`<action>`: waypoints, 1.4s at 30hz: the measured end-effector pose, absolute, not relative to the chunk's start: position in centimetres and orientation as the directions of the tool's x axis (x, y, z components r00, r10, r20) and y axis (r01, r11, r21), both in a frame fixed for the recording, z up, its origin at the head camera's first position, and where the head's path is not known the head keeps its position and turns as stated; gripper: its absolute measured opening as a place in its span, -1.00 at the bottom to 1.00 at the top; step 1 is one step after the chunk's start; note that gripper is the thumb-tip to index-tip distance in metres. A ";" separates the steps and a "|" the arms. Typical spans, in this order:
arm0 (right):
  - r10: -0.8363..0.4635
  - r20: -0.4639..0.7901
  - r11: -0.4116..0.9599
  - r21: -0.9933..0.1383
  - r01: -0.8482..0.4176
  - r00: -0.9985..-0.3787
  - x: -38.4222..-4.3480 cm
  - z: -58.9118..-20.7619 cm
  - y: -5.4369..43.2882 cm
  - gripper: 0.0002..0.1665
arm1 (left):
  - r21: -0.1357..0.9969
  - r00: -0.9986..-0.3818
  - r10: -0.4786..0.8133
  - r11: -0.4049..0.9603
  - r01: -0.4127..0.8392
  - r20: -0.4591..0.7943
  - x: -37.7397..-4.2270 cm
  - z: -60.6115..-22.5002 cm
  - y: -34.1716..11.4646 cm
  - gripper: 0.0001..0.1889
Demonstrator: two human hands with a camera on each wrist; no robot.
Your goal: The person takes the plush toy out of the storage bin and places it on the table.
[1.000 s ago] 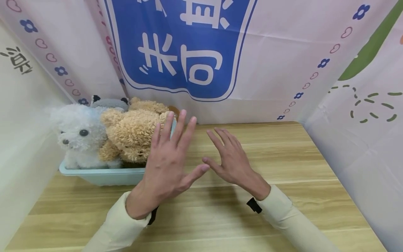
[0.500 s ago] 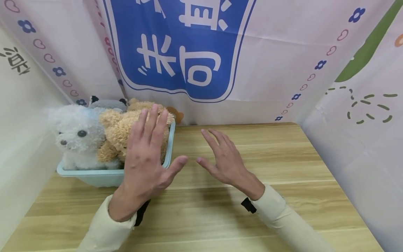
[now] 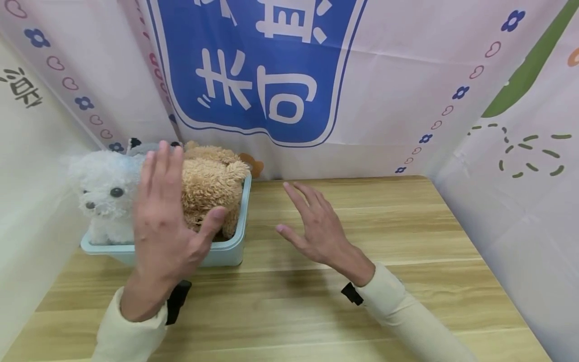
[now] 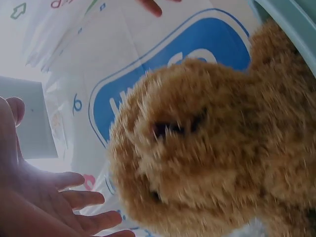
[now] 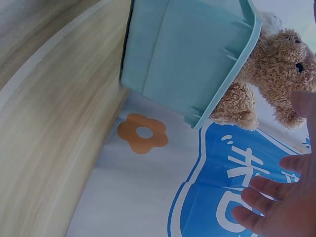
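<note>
A light blue bin (image 3: 226, 254) on the wooden table holds plush toys. In it are a white plush dog (image 3: 101, 186) at the left, a curly brown teddy bear (image 3: 210, 188) lying at the right, and a grey plush toy (image 3: 145, 147) behind, mostly hidden. My left hand (image 3: 163, 226) hovers in front of the toys with fingers straight and thumb out to the right, covering the bear's head in the head view. The left wrist view shows the bear's face (image 4: 182, 133) apart from the fingers. My right hand (image 3: 318, 229) is held above the table, right of the bin, holding nothing.
The wooden table (image 3: 384, 226) stretches right of the bin. A printed cloth (image 3: 375, 110) with a blue sign hangs behind, and cloth walls stand at both sides. Each wrist wears a black strap (image 3: 178, 301).
My left hand has swept left from the bin's right end across the brown bear, uncovering the bin's right rim. My right hand has drifted slightly left. The toys stay in place.
</note>
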State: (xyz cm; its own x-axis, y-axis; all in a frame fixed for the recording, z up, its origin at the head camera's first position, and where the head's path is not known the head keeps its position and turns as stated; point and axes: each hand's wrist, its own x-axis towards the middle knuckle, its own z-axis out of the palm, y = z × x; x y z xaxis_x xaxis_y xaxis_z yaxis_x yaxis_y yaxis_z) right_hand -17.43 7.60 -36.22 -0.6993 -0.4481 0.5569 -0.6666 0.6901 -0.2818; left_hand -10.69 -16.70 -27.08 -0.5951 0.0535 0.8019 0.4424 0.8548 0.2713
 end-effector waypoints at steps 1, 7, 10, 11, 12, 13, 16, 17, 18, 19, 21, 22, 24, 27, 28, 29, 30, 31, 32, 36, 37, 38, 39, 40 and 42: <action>-0.447 0.559 0.689 -0.283 -0.667 -0.699 -17.4 -36.2 7.6 -0.05 | 0.282 -0.605 0.041 0.858 0.429 0.795 -10.7 -27.0 -17.1 0.05; -0.446 0.568 0.680 -0.288 -0.675 -0.692 -17.4 -36.1 7.2 -0.04 | 0.360 -0.673 -0.041 0.868 0.342 0.739 -10.2 -26.5 -19.3 0.12; -0.446 0.571 0.667 -0.301 -0.682 -0.689 -17.4 -36.1 7.0 -0.04 | 0.393 -0.658 -0.087 0.857 0.333 0.748 -10.0 -26.5 -20.1 0.13; -0.445 0.572 0.664 -0.305 -0.683 -0.688 -17.4 -36.0 7.0 -0.05 | 0.404 -0.651 -0.104 0.853 0.331 0.752 -9.9 -26.5 -20.3 0.12; -0.444 0.575 0.660 -0.309 -0.684 -0.688 -17.4 -36.0 6.9 -0.05 | 0.414 -0.646 -0.118 0.850 0.327 0.754 -9.9 -26.5 -20.5 0.12; -0.443 0.577 0.658 -0.311 -0.686 -0.686 -17.4 -36.0 6.9 -0.05 | 0.425 -0.645 -0.133 0.846 0.321 0.753 -9.8 -26.5 -20.7 0.12; -0.441 0.586 0.649 -0.316 -0.692 -0.680 -17.4 -36.0 6.8 -0.06 | 0.464 -0.670 -0.176 0.841 0.279 0.721 -9.6 -26.8 -21.4 0.08; -0.440 0.588 0.646 -0.317 -0.694 -0.679 -17.4 -36.1 6.8 -0.06 | 0.474 -0.673 -0.190 0.839 0.267 0.715 -9.6 -27.0 -21.7 0.07; -0.441 0.588 0.645 -0.318 -0.695 -0.678 -17.4 -36.1 6.7 -0.05 | 0.482 -0.675 -0.202 0.838 0.255 0.709 -9.5 -27.2 -22.1 0.06; -0.442 0.589 0.642 -0.319 -0.697 -0.676 -17.4 -36.1 6.7 -0.05 | 0.491 -0.674 -0.215 0.836 0.247 0.706 -9.4 -27.4 -22.4 0.04; -0.446 0.587 0.639 -0.320 -0.700 -0.676 -17.4 -36.1 6.6 -0.04 | 0.501 -0.670 -0.236 0.833 0.233 0.704 -9.3 -27.8 -23.0 0.01; -0.447 0.585 0.638 -0.322 -0.700 -0.677 -17.4 -36.1 6.5 -0.04 | 0.504 -0.668 -0.243 0.833 0.229 0.704 -9.3 -28.0 -23.4 0.00; -0.451 0.581 0.634 -0.325 -0.701 -0.677 -17.4 -36.0 6.4 -0.03 | 0.516 -0.673 -0.260 0.830 0.210 0.692 -9.1 -28.2 -24.0 -0.05; -0.456 0.580 0.622 -0.335 -0.708 -0.675 -17.4 -35.9 6.2 -0.02 | 0.541 -0.705 -0.293 0.827 0.153 0.646 -8.8 -28.4 -25.0 -0.11; -0.458 0.582 0.615 -0.339 -0.712 -0.672 -17.4 -35.9 6.1 -0.02 | 0.550 -0.713 -0.306 0.824 0.134 0.631 -8.7 -28.4 -25.3 -0.12; -0.459 0.584 0.608 -0.343 -0.716 -0.669 -17.4 -35.9 6.0 -0.02 | 0.559 -0.719 -0.319 0.821 0.117 0.617 -8.7 -28.5 -25.6 -0.13; -0.460 0.588 0.601 -0.346 -0.721 -0.665 -17.4 -35.8 5.9 -0.02 | 0.564 -0.720 -0.327 0.818 0.108 0.612 -8.6 -28.6 -25.9 -0.13; -0.460 0.592 0.595 -0.348 -0.724 -0.662 -17.4 -35.7 5.8 -0.01 | 0.567 -0.713 -0.333 0.817 0.109 0.617 -8.6 -28.7 -26.1 -0.13; -0.460 0.596 0.590 -0.349 -0.728 -0.658 -17.4 -35.7 5.7 -0.01 | 0.568 -0.708 -0.337 0.816 0.109 0.620 -8.6 -28.8 -26.3 -0.12; -0.458 0.613 0.563 -0.361 -0.744 -0.644 -17.3 -35.3 5.2 0.01 | 0.568 -0.678 -0.350 0.814 0.122 0.647 -8.6 -29.2 -27.1 -0.14; -0.457 0.615 0.556 -0.367 -0.746 -0.642 -17.3 -35.2 5.1 0.02 | 0.575 -0.684 -0.359 0.811 0.108 0.635 -8.6 -29.2 -27.2 -0.15; -0.455 0.618 0.549 -0.372 -0.748 -0.641 -17.3 -35.0 5.0 0.02 | 0.581 -0.693 -0.370 0.809 0.087 0.618 -8.5 -29.3 -27.4 -0.16; -0.454 0.619 0.544 -0.377 -0.749 -0.641 -17.3 -35.0 4.9 0.03 | 0.589 -0.706 -0.382 0.805 0.063 0.597 -8.4 -29.3 -27.7 -0.16; -0.452 0.618 0.541 -0.384 -0.749 -0.643 -17.2 -34.9 4.8 0.03 | 0.596 -0.714 -0.393 0.802 0.041 0.579 -8.3 -29.4 -27.9 -0.16; -0.447 0.612 0.538 -0.399 -0.743 -0.652 -17.3 -34.9 4.6 0.04 | 0.610 -0.734 -0.419 0.792 -0.008 0.534 -8.0 -29.6 -28.3 -0.15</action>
State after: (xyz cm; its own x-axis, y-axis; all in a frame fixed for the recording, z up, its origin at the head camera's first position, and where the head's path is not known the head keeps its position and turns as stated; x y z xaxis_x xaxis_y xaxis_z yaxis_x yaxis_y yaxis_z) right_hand -17.28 4.65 -34.87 -0.6520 -0.4469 0.6125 -0.7430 0.5376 -0.3987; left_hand -7.99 -28.30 -29.61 -0.7339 -0.4195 0.5342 -0.0085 0.7921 0.6104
